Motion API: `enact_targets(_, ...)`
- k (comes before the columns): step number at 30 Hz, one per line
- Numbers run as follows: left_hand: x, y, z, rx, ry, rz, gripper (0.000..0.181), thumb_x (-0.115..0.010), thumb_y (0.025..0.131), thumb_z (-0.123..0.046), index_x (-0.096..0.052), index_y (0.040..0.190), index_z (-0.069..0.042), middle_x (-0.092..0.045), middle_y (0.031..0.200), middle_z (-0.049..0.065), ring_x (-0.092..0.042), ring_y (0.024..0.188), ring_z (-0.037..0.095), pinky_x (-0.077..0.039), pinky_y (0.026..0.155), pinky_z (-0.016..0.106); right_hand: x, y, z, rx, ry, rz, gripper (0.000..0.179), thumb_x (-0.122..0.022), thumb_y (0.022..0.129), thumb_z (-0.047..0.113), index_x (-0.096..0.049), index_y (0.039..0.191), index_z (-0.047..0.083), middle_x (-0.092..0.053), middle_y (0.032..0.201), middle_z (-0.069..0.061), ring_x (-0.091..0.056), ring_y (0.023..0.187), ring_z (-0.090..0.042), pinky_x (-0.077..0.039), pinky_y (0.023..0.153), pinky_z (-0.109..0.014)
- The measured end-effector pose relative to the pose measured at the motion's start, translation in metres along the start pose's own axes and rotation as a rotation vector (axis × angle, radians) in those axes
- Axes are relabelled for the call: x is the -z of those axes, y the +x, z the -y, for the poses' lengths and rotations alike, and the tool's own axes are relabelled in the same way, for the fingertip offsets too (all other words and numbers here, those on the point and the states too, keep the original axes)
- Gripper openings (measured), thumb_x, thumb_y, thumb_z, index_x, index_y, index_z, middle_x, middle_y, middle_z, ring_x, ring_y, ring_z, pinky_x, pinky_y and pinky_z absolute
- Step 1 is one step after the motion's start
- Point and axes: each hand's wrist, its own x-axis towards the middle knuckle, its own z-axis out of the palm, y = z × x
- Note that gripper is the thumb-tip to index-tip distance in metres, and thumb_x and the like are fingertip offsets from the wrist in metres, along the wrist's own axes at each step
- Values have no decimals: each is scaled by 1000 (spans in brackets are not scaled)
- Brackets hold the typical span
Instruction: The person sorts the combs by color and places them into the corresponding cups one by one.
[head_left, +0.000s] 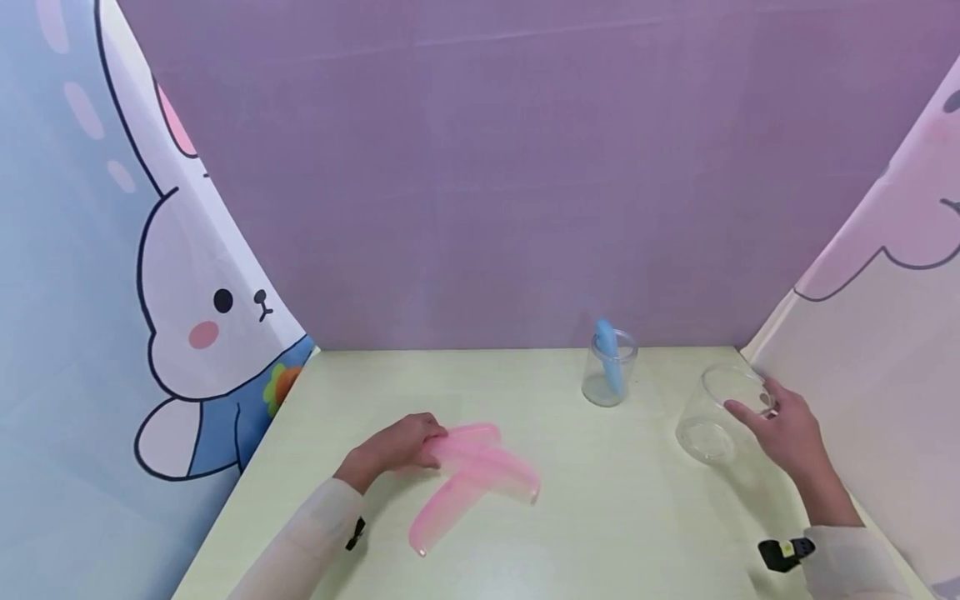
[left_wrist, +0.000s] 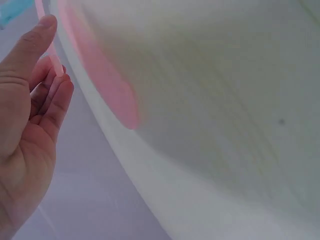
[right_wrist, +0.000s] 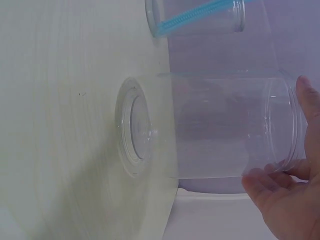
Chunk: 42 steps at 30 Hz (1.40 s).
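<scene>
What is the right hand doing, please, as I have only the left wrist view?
Observer: The right hand grips a clear jar near its rim.
Operator: Thank you; could you tell me whether anything stands near that jar?
Observer: A second jar stands upright, left of it in the head view.
Operator: Is there anything inside, please?
Observer: Yes, a blue comb-like item leans there, its top above the rim.

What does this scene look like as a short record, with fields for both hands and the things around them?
left hand: pinches a translucent pink plastic comb
right hand: grips a large clear cylindrical container near its rim
near left hand: other pink combs, exact count unclear
table back: small clear cylindrical container, upright, with a blue toothed comb leaning inside
backdrop: purple
</scene>
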Motion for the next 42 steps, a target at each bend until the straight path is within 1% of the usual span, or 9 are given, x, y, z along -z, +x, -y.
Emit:
enact_targets(4,3,4,-5,34,-77,-21,43,-81,87,-32,-72,123,-10,-68,113,1,-63,100,14,-54,87,30,0,-1,0,-7,11,4,76,-67,98,36,-37,149,-12,-53,125,-45,-61,100,-55,-48,74,-59)
enact_targets(7,6,9,-9,33,-103,-47,41,-81,88,-33,-72,122,-13,-68,114,-2,-62,101,11,-53,86,27,0,0,0,-12,15,9,79,-66,98,37,-34,151,-11,-49,129,-47,-58,105,-59,-46,79,-66)
enact_targets(19,20,38,-35,-47,-48,-127,42,-81,87,-34,-72,120,-9,-67,104,0,-56,86,10,-49,76,21,1,-2,3,-14,24,2,83,-66,98,37,-29,152,-14,-48,130,-48,-58,105,-59,-46,80,-66)
enact_targets(22,24,45,-43,-52,-45,-138,42,-82,86,-34,-72,119,-9,-67,103,0,-57,87,12,-49,76,22,2,-3,4,-12,27,0,83,-67,97,37,-30,152,-14,-49,128,-48,-60,102,-57,-48,77,-63)
enact_targets(25,27,52,-51,-59,-34,-148,43,-81,87,-35,-72,119,-9,-68,105,1,-58,90,12,-51,79,24,1,-3,4,-5,19,-11,81,-68,97,36,-34,150,-14,-55,121,-44,-63,94,-49,-49,70,-51)
enact_targets(29,30,61,-63,-72,-36,-154,44,-81,87,-34,-71,120,-8,-69,108,3,-61,94,14,-53,83,25,-1,-4,4,1,10,-24,77,-70,95,35,-40,146,-15,-61,112,-39,-64,85,-35,-45,64,-37)
enact_targets(32,32,66,-71,-68,-46,-151,46,-81,87,-34,-70,122,-7,-69,110,4,-63,96,16,-54,85,26,-1,-7,4,4,12,-32,75,-71,95,34,-42,145,-14,-62,110,-38,-63,82,-30,-44,63,-35)
enact_targets(35,34,72,-79,-73,-43,-155,46,-81,87,-34,-70,123,-6,-69,112,4,-63,98,17,-54,86,27,-2,-9,5,2,9,-37,76,-71,95,34,-42,146,-13,-62,111,-38,-64,83,-31,-45,64,-35)
enact_targets(42,40,93,-99,-94,-22,-187,49,-81,87,-37,-70,124,-7,-70,114,4,-64,101,15,-55,88,26,-2,-15,7,-29,14,-35,81,-70,95,36,-35,149,-14,-58,117,-42,-63,93,-46,-45,67,-39)
